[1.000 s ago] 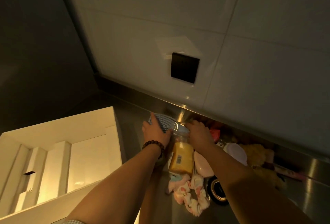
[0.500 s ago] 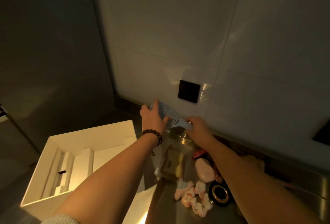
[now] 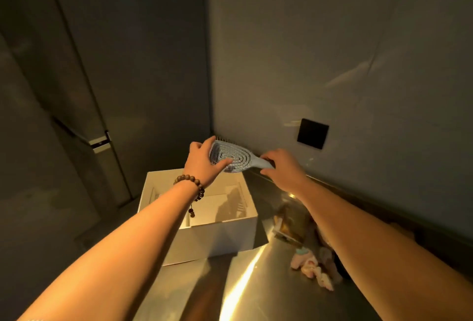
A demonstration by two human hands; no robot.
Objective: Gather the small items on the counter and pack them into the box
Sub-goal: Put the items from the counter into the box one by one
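A pale blue vented hairbrush (image 3: 236, 157) hangs in the air above the far edge of an open white box (image 3: 225, 233), bristles facing away from me. My left hand (image 3: 203, 160) grips the brush head, with a bead bracelet on that wrist. My right hand (image 3: 282, 166) pinches the brush handle. The box stands on the steel counter (image 3: 230, 292) and has white dividers inside. On the counter right of the box lie a yellow packet (image 3: 291, 226) and a pink and white scrunchie (image 3: 313, 268), partly hidden by my right forearm.
A tiled wall with a black square switch plate (image 3: 312, 133) rises behind the counter. A dark door or cabinet panel (image 3: 102, 90) with a metal latch stands to the left. The lighting is dim.
Both hands have lifted the hairbrush off the counter and carried it left, over the box. The view has swung left, so the other items now sit lower right.
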